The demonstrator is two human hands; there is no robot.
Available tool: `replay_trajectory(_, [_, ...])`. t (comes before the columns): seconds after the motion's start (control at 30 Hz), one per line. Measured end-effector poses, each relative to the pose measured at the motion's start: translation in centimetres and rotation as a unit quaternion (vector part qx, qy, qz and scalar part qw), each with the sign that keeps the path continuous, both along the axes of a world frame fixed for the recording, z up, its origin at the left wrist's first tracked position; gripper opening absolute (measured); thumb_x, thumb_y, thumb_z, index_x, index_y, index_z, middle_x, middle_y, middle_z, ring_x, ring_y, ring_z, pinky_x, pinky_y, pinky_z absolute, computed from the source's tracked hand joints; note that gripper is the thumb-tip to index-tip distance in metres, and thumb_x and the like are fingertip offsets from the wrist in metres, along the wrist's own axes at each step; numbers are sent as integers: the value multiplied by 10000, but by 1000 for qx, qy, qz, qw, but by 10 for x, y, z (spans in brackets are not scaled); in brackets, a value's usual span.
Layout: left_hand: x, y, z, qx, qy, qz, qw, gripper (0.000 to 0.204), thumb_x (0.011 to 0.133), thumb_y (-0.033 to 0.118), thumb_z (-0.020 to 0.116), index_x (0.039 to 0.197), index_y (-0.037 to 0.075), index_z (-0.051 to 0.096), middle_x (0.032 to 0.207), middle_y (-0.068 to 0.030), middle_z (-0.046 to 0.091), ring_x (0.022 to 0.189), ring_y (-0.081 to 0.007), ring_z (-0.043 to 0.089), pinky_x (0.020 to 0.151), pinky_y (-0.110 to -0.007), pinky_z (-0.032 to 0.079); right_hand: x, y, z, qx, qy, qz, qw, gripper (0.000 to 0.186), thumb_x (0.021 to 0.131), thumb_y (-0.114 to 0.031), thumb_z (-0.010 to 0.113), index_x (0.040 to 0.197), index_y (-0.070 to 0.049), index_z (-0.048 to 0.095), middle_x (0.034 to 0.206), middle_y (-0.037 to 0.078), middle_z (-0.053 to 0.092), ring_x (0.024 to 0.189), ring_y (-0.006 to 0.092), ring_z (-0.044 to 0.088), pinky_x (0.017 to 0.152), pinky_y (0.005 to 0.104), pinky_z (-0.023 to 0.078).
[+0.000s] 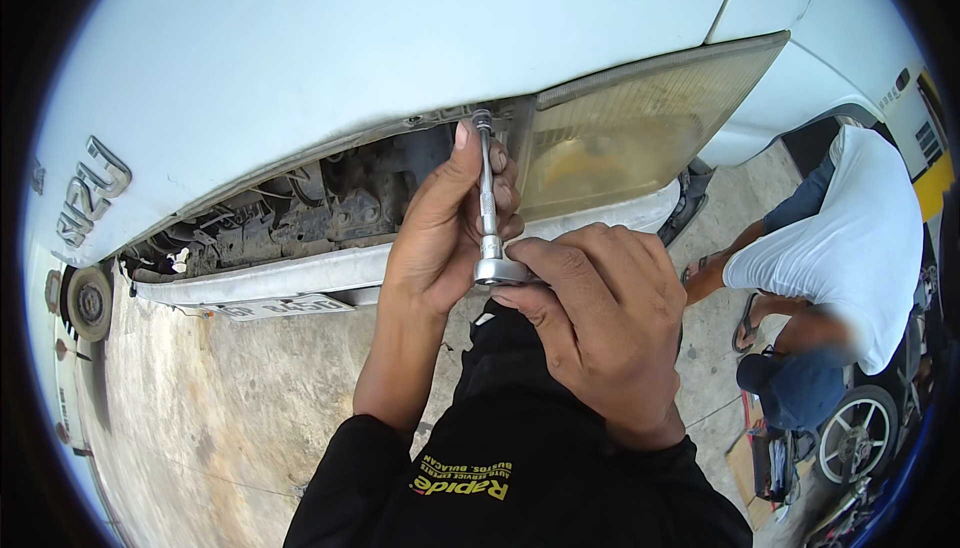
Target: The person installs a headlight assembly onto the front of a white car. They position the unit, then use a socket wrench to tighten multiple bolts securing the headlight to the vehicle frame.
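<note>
A chrome socket wrench (487, 198) with a long extension stands out from the front of a white vehicle. Its socket end meets the frame beside the yellowed headlight (610, 138); the fastener under it is hidden. My left hand (450, 203) is wrapped round the extension, thumb up near the socket. At the near end, my right hand (605, 313) pinches the round ratchet head between thumb and forefinger. Left of the hands, the grille opening (300, 198) shows dark, dusty engine parts.
A white bumper (270, 273) with a plate (285, 308) runs below the opening. On the right, a person (840, 238) in a white shirt and dark cap bends over near a motorcycle wheel (857, 433). Another tyre (90, 303) is at far left, above the concrete floor (220, 408).
</note>
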State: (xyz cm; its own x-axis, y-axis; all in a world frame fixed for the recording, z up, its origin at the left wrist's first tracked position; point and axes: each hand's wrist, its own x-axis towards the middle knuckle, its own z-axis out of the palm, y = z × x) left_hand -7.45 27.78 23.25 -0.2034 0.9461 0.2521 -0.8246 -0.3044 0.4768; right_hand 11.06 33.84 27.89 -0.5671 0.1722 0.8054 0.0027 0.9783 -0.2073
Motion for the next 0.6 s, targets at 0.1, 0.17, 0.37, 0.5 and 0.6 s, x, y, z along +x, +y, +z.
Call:
replay_trajectory(0.1, [14,-9,-1,-37,-62,36,997,354,1127,367,621,1302,59,601,1006,-49,735,890,-170,736,699,-304,587,-4,-3,-4,-70,39,21,997,372,792,-346,923,959,-51,770,851,51,727,766,247,685,715,370,485])
replay_trajectory(0.17, [19,-14,-6,-25,-88,33,995,351,1133,324,608,1348,50,566,1040,-58,716,971,-188,737,716,-301,596,-2,-3,-7,-96,56,34,993,371,781,-336,938,945,-49,770,846,57,735,751,251,693,715,370,491])
replay_trajectory(0.37, [11,-9,-14,40,-53,-46,997,347,1149,311,570,1376,53,526,1030,-52,683,1019,-191,718,812,-321,621,5,3,-24,-154,-2,41,987,375,755,-325,957,913,-47,760,843,62,730,749,258,700,711,385,501])
replay_trajectory(0.5, [21,-15,-7,14,-67,-8,998,320,1163,342,532,1341,76,522,1024,-51,681,988,-190,710,912,-364,599,0,9,-35,-121,6,29,992,386,742,-334,958,907,-47,759,868,66,723,778,256,697,711,401,512])
replay_trajectory(0.6, [24,-17,-8,63,-77,-27,995,319,1146,320,576,1354,87,509,1042,-54,699,994,-196,716,928,-391,587,4,17,-36,-85,26,15,996,384,756,-328,955,914,-44,750,870,70,714,785,256,694,706,404,519])
